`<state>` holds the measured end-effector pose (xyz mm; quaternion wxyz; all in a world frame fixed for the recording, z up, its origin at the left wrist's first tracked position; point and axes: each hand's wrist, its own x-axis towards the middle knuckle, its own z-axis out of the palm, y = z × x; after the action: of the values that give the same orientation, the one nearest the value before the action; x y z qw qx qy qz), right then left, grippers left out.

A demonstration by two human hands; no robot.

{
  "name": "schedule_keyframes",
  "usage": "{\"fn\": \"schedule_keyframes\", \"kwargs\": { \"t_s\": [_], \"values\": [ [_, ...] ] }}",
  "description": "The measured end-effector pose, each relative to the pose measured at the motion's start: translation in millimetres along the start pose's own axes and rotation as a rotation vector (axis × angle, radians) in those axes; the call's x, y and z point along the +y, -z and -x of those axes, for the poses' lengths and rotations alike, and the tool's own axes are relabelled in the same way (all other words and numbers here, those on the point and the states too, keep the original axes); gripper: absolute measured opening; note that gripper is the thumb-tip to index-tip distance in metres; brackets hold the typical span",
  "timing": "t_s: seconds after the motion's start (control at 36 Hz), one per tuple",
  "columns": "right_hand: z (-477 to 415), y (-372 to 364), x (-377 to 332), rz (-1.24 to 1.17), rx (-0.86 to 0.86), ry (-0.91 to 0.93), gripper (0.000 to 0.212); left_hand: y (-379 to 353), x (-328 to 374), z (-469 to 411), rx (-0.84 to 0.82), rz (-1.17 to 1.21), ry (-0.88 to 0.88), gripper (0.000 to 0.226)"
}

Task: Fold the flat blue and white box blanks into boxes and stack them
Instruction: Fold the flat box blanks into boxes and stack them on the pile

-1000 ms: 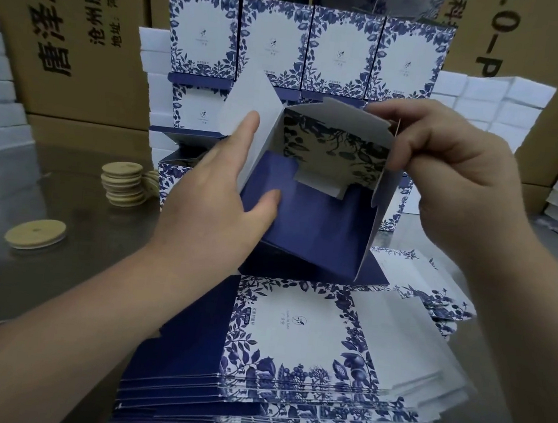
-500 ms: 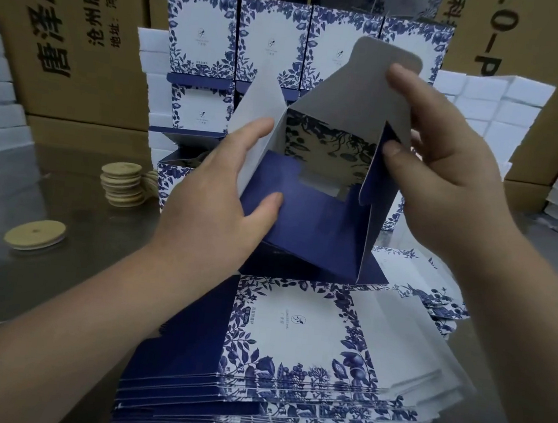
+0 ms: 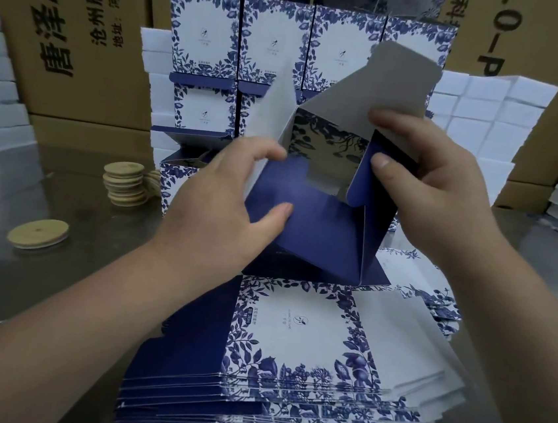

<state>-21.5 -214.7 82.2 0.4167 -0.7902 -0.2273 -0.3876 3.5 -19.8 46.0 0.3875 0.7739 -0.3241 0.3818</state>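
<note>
A half-formed blue and white box (image 3: 320,229) is held up above a pile of flat blanks (image 3: 289,360). My left hand (image 3: 223,202) grips its left blue wall, thumb on the outside and fingers over the edge. My right hand (image 3: 435,183) holds the right side, thumb pressing a blue side flap inward, fingers behind the raised grey lid flap (image 3: 398,82). The box's open end faces me and shows a floral inner panel. Finished boxes (image 3: 274,42) stand stacked in rows behind it.
The pile of blanks lies on a grey metal table (image 3: 22,281). Round wooden lids sit at the left, one stack (image 3: 125,183) and a single one (image 3: 38,233). Brown cartons (image 3: 82,35) and white foam blocks (image 3: 481,108) line the back.
The grey lid flap went from folded down to raised. My right thumb has since pushed the blue side flap further into the box. My left hand kept its grip.
</note>
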Motion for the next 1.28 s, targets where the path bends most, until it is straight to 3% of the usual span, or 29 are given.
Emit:
{"fn": "schedule_keyframes", "kwargs": {
  "t_s": [0.14, 0.31, 0.5, 0.58, 0.72, 0.89, 1.03, 1.11, 1.28],
  "values": [
    [1, -2, 0, -0.036, 0.086, 0.025, 0.042, 2, -1, -1, -0.064, -0.017, -0.181, 0.013],
    [1, -2, 0, -0.056, 0.146, 0.070, 0.047, 9, 3, -1, -0.051, 0.139, -0.215, 0.014],
    [2, -6, -3, 0.002, 0.154, 0.114, 0.043, 10, 3, -3, 0.044, 0.457, -0.065, 0.014],
    [3, -9, -4, 0.016, 0.140, 0.136, 0.044, 6, 4, -2, 0.023, 0.437, -0.030, 0.011],
    [5, -13, -7, 0.050, 0.128, 0.186, 0.048, 2, -2, -9, 0.024, 0.271, 0.065, 0.055],
    [5, -14, -7, 0.053, 0.121, 0.212, 0.049, -2, -6, -10, -0.190, 0.696, 0.398, 0.063],
    [8, -22, -6, 0.042, 0.106, 0.267, 0.048, -6, -4, -5, -0.212, 0.889, 0.394, 0.046],
    [8, -25, -6, 0.049, 0.116, 0.291, 0.044, -8, -2, -5, -0.157, 0.958, 0.429, 0.049],
    [9, -28, -8, 0.065, 0.159, 0.263, 0.042, -11, 0, -5, -0.032, 0.836, 0.469, 0.045]
  ]
}}
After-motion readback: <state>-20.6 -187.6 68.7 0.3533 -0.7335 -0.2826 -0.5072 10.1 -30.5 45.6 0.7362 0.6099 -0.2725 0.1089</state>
